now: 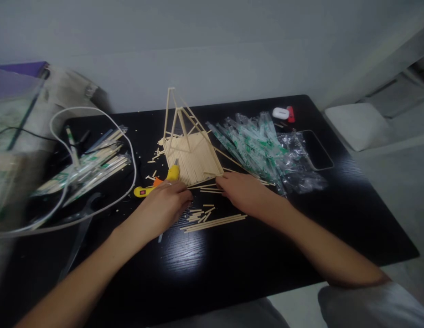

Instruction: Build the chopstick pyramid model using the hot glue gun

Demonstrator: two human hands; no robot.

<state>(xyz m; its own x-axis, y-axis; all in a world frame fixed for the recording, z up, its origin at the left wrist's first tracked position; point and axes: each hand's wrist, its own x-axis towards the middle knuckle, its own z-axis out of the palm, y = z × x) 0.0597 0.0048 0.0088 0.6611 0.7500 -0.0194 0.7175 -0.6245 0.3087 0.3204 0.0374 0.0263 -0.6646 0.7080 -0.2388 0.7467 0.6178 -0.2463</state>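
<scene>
A frame of thin wooden sticks (184, 130), shaped like a peak, stands on a flat stick platform (205, 152). My left hand (173, 200) is curled just in front of a yellow glue gun (173, 173) with an orange trigger; what its fingers hold, if anything, is hidden. At the platform's front right corner, the fingers of my right hand (237, 189) are pinched together on a wooden stick (214, 173). A thin stick runs along the front edge between both hands. Short cut pieces (200, 215) and longer sticks (215, 223) lie nearer me.
Empty green-and-clear wrappers (255, 141) lie right of the platform, beside a phone (316, 150) and a white earbud case (281, 113). Bagged sticks (92, 168) and a looping white cable (133, 159) occupy the left. A wall rises behind the black table (283, 255).
</scene>
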